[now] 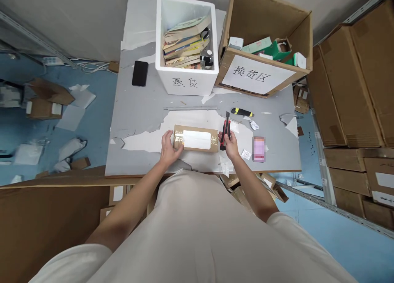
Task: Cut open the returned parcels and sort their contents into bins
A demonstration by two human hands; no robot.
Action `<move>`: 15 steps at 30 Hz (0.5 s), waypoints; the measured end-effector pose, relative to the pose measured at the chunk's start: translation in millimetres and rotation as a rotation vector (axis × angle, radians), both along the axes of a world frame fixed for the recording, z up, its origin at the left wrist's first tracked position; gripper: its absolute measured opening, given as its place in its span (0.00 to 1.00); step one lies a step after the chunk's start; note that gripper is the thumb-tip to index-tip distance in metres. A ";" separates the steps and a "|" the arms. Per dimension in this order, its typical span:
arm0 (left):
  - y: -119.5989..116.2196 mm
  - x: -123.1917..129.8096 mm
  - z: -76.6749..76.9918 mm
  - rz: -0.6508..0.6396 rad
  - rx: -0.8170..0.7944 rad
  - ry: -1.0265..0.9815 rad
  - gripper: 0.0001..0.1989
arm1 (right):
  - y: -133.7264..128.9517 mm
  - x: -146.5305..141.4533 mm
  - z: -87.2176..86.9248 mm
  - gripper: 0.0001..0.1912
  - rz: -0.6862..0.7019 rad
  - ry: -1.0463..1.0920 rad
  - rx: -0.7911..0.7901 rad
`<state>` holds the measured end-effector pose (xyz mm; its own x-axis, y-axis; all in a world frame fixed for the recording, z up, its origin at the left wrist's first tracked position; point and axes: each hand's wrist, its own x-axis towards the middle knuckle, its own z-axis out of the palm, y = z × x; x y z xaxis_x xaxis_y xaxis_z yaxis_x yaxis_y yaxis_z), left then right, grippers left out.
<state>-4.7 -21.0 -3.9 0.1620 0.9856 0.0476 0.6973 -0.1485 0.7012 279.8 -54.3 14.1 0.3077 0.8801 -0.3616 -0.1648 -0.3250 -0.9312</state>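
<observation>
A small taped cardboard box [195,148] with a white label lies flat on the table in front of me. My left hand [169,148] grips its left end, thumb at the near edge and fingers along the left side. Just past the box's right end, my right hand [230,143] is closed round a red and black utility knife [227,129] that points away from me. Behind that hand lies a second cutter, yellow and black [242,112], beside a crumpled scrap of paper [254,125]. A pink blurred packet [259,149] and a small white printed slip [246,154] sit to the right.
At the back of the table [129,110] stand a white foam bin [184,79] of books and bottles and a large open carton [261,73] with small boxes. A black phone [140,73] lies at back left. Stacked cartons [347,86] flank the right side.
</observation>
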 end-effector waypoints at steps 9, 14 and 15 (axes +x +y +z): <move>47.0 11.7 22.7 -0.563 -0.003 0.447 0.46 | -71.7 25.2 4.1 0.36 0.180 -0.139 -0.215; 46.3 15.2 20.3 -0.554 -0.001 0.471 0.59 | -85.1 27.2 1.8 0.40 0.236 -0.106 -0.239; 45.9 15.6 20.1 -0.550 0.000 0.472 0.61 | -84.8 27.6 2.3 0.40 0.236 -0.106 -0.246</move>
